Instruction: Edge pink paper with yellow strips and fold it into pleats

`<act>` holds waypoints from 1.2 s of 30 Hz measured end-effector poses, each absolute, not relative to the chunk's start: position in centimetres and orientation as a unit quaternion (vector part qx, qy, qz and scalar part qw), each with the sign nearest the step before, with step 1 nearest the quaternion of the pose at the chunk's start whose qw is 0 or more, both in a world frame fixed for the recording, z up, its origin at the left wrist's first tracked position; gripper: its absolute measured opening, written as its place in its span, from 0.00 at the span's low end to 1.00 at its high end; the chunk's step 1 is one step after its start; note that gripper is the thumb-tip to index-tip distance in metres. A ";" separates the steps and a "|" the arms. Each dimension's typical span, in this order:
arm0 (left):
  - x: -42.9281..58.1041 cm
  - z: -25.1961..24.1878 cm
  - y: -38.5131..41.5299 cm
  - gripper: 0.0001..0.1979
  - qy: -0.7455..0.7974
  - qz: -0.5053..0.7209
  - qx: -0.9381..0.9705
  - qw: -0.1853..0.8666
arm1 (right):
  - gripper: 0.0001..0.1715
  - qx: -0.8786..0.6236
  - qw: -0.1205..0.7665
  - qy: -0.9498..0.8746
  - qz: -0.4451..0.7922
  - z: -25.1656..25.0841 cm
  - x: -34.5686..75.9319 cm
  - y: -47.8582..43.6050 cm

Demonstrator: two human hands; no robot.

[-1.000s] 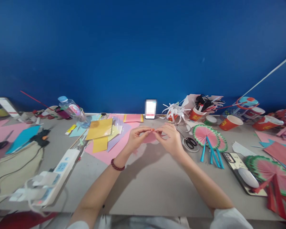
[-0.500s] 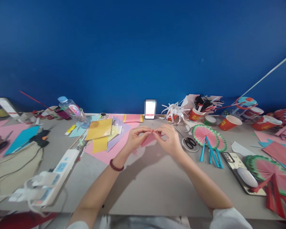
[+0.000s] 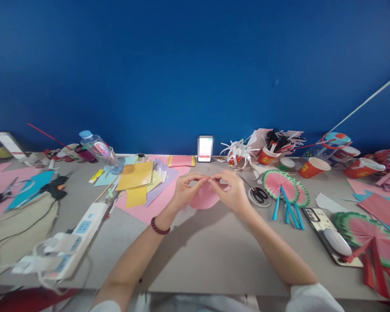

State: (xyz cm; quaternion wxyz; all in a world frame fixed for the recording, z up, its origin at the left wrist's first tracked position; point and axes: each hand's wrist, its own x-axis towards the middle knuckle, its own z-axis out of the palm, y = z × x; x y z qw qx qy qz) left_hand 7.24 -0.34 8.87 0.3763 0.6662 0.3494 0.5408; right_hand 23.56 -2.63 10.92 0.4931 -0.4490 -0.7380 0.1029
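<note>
Above the middle of the grey table, my left hand (image 3: 185, 190) and my right hand (image 3: 231, 189) meet at their fingertips. Between them hangs a rounded piece of pink paper (image 3: 205, 198), pinched by its upper edge with thumb and fingers of both hands. A tiny orange-red spot shows at the fingertips, too small to name. Just right of my right hand lie black-handled scissors (image 3: 259, 196) by a roll of clear tape. A pink sheet (image 3: 139, 212) lies under and left of my left hand.
A phone (image 3: 205, 149) leans on the blue wall. Yellow paper packs (image 3: 135, 175), a bottle (image 3: 100, 149) and a power strip (image 3: 79, 238) are on the left. Paper fans (image 3: 279, 184), cups (image 3: 313, 167) and a phone under a white mouse (image 3: 337, 241) are on the right.
More of the pink paper now shows, hanging rounded below my fingers. My hands stay nearly in place. Another person's hand at the far left has left the view, with scissors lying there.
</note>
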 end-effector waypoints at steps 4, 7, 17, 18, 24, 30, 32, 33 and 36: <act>7.5 8.4 -0.4 0.09 0.358 0.549 0.660 0.367 | 0.06 -0.454 0.490 -0.738 0.099 10.8 23.5 -2.7; 7.5 8.4 -0.4 0.09 0.359 0.548 0.661 0.367 | 0.06 -0.452 0.491 -0.740 0.087 10.7 23.6 -2.7; 7.3 8.8 -0.5 0.07 0.331 0.556 0.684 0.337 | 0.06 -0.447 0.503 -0.729 0.125 10.9 23.5 -2.8; 7.3 8.8 -0.5 0.07 0.329 0.557 0.685 0.336 | 0.06 -0.447 0.503 -0.728 0.130 10.8 23.5 -2.7; 7.2 8.6 -0.3 0.07 0.334 0.554 0.682 0.343 | 0.07 -0.445 0.507 -0.724 0.142 10.7 23.5 -2.7; 7.3 8.5 -0.3 0.08 0.341 0.555 0.673 0.350 | 0.09 -0.439 0.506 -0.727 0.150 10.9 23.5 -2.8; 7.3 8.5 -0.4 0.08 0.341 0.554 0.673 0.353 | 0.09 -0.437 0.507 -0.726 0.156 10.9 23.5 -2.8; 7.3 8.5 -0.4 0.08 0.341 0.553 0.672 0.355 | 0.10 -0.437 0.508 -0.725 0.158 11.0 23.5 -2.8; 7.3 8.6 -0.4 0.08 0.344 0.552 0.671 0.356 | 0.10 -0.436 0.511 -0.722 0.167 11.0 23.4 -2.9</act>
